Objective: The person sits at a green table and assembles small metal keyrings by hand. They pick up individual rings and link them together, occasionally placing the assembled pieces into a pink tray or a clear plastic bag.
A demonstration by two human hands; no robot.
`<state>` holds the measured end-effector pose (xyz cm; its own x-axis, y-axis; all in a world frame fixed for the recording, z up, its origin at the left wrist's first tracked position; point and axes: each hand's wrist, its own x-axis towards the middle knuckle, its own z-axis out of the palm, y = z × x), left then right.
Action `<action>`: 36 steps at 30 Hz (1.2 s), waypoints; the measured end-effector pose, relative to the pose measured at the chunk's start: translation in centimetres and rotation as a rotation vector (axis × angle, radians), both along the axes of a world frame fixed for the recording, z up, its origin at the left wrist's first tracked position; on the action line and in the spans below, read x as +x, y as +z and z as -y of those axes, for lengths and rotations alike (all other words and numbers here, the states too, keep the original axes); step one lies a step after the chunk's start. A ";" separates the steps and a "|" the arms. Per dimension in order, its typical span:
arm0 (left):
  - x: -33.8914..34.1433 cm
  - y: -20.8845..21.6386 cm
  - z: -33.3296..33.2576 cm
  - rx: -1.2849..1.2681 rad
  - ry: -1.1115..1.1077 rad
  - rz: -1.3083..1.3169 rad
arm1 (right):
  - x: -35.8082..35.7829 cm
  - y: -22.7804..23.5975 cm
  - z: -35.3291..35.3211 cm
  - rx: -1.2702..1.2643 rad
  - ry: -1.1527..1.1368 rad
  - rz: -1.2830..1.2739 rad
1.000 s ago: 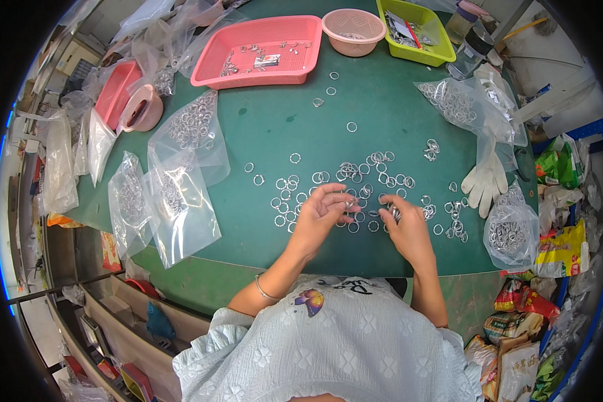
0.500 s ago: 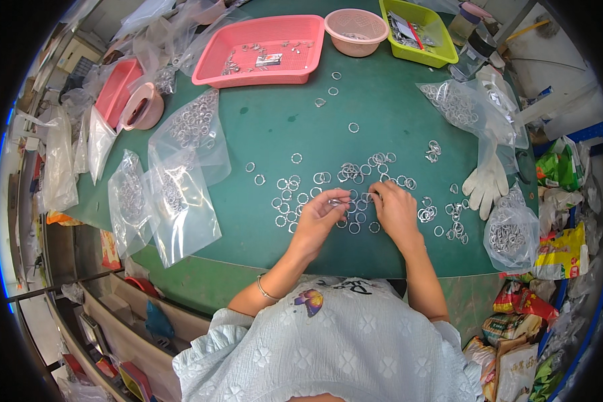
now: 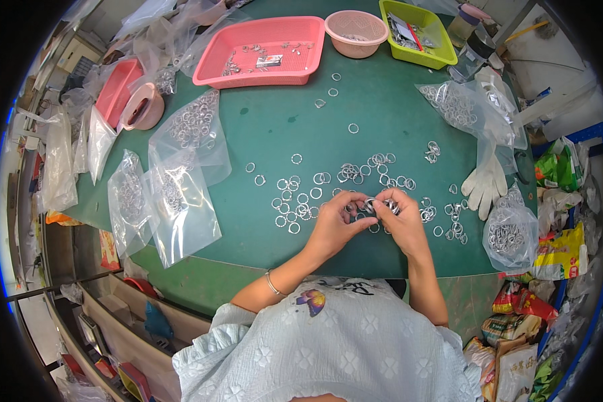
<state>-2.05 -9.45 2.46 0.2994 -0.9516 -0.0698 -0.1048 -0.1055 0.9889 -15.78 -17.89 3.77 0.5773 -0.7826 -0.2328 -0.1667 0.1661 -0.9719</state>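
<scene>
My left hand (image 3: 335,226) and my right hand (image 3: 405,224) meet over the near middle of the green table (image 3: 275,120). Both are closed, with thumbs and fingers pinching small silver rings (image 3: 370,205) between them; how many each hand has is hidden by the fingers. Loose silver rings lie flat around them: a spread to the left of my left hand, a cluster (image 3: 347,172) just beyond my fingers, and small piles (image 3: 456,231) to the right of my right hand. A few single rings lie farther off.
Clear plastic bags of rings (image 3: 193,127) lie at the left, with more (image 3: 506,234) at the right beside a white glove (image 3: 487,184). Along the far side stand a pink tray (image 3: 261,77), a pale pink basket (image 3: 357,45) and a lime-green tray (image 3: 422,56). The table's near edge is by my body.
My left hand has moved right, with its rings, to meet my right hand. My right hand has turned inward and drawn slightly nearer; both now work on rings together.
</scene>
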 end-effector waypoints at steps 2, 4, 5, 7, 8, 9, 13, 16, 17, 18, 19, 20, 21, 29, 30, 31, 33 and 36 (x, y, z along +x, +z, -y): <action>-0.2 -0.5 -0.1 0.052 -0.005 -0.096 | 0.2 -0.1 -0.3 -0.026 -0.011 0.024; -0.1 -1.1 -0.2 0.039 0.019 -0.143 | 0.0 0.0 -0.3 0.082 -0.015 0.064; 0.0 -1.2 -0.3 0.033 0.030 -0.167 | 0.0 0.0 -0.3 0.137 -0.017 0.083; 0.1 -1.2 -0.4 0.053 0.025 -0.210 | 0.0 -0.1 -0.4 0.155 -0.050 0.112; 0.3 -1.2 -0.5 0.063 0.023 -0.232 | 0.0 -0.1 -0.4 0.165 -0.065 0.127; 0.5 -1.1 -0.5 0.049 0.029 -0.123 | 0.0 0.0 -0.3 0.189 -0.072 0.136; 1.2 -0.3 -0.4 -0.042 0.104 0.213 | -0.3 0.1 -0.2 0.218 -0.077 0.147; 1.3 0.2 -0.5 -0.082 0.142 0.256 | -0.5 -0.4 -0.2 0.286 -0.068 0.206; 1.2 0.2 -0.6 -0.085 0.146 0.249 | -0.5 -0.5 -0.3 0.325 -0.064 0.238; 1.2 0.2 -0.7 -0.041 0.110 0.070 | -0.4 -0.6 -0.3 0.368 -0.038 0.323; 1.1 0.1 -0.8 0.002 0.073 -0.110 | -0.4 -0.6 -0.4 0.410 -0.012 0.408; 1.0 -0.1 -0.9 0.044 0.034 -0.290 | -0.4 -0.6 -0.4 0.451 0.012 0.491; 1.0 -0.3 -0.9 0.067 0.019 -0.466 | -0.2 -0.5 -0.6 0.475 0.002 0.572; 0.0 -1.4 -1.3 0.219 0.010 -1.370 | 0.7 -1.7 -2.8 0.234 -0.115 0.488; -0.3 -1.2 -1.3 0.237 -0.023 -1.426 | 1.1 -1.0 -3.5 0.095 -0.143 0.343; -0.5 -0.9 -1.3 0.257 -0.057 -1.482 | 1.7 -1.0 -4.0 -0.143 -0.164 0.291; -1.3 -1.3 -1.7 0.150 -0.094 -1.662 | 2.7 -1.1 -4.4 -0.617 -0.189 0.162; -2.6 -0.7 -1.0 0.161 0.056 -1.591 | 3.0 -0.7 -3.6 -1.089 -0.075 0.088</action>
<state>-4.62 -8.42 1.74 -0.1400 -0.8948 -0.4240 0.9812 -0.1829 0.0621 -12.75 -14.27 3.11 0.5007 -0.5778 0.6446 -0.1145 -0.7823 -0.6123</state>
